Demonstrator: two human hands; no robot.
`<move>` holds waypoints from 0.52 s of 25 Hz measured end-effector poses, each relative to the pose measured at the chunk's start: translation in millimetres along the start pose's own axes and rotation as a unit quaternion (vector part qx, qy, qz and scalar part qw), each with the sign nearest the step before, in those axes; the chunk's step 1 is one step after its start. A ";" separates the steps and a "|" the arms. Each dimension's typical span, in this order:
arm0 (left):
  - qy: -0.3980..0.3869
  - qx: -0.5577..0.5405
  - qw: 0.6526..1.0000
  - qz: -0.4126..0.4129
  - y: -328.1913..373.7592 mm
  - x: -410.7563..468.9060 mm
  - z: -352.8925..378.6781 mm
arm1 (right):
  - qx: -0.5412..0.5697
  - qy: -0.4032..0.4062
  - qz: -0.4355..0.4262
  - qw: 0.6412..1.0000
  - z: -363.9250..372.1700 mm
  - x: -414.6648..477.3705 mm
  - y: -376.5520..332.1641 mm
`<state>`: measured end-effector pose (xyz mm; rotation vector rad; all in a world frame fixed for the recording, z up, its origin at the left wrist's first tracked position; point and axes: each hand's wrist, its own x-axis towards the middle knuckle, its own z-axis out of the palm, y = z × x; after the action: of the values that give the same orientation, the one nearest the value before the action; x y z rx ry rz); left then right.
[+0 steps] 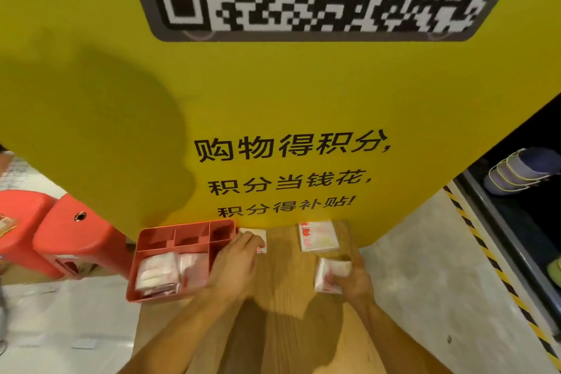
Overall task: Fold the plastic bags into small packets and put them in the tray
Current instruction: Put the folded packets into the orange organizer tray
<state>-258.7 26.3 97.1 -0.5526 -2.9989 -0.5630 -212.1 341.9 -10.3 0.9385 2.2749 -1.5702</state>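
Note:
A red compartment tray (158,234) sits at the left end of a small wooden table (288,288). Folded white plastic packets (161,273) fill its near compartments. My left hand (236,264) reaches just right of the tray, fingers resting on a folded white packet (261,237) by the tray's far corner. My right hand (353,281) grips another folded white packet (329,275) above the table. A flat white bag with red print (318,235) lies at the table's far edge.
A yellow sign board (273,100) with black text and a QR code stands right behind the table. Red plastic stools (69,237) are at the left. A dark shelf with slippers (522,170) and a hazard-striped floor edge (491,264) lie to the right.

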 end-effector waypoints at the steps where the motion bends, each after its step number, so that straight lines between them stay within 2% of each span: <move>1: -0.050 0.047 0.998 0.002 16.0 19.2 16.4 | 0.018 0.010 -0.011 1.000 -2.4 -0.8 6.9; 3: -0.165 0.168 0.971 -0.037 26.0 49.2 49.5 | 0.033 0.003 -0.010 0.999 -6.9 0.0 19.9; 5: -0.223 0.250 0.939 -0.082 23.5 64.7 73.4 | 0.054 -0.005 0.013 0.998 -14.1 -10.6 19.2; 9: -0.199 0.239 0.941 -0.132 18.2 66.5 95.6 | 0.148 -0.006 0.047 0.988 -26.2 -23.3 21.3; 13: -0.205 0.203 0.955 -0.070 30.2 61.4 88.0 | 0.199 -0.005 0.050 0.979 -33.4 -29.0 12.4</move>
<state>-303.3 104.8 31.7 -0.4757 -3.4148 0.2032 -176.5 363.9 8.7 1.1130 1.9035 -2.0190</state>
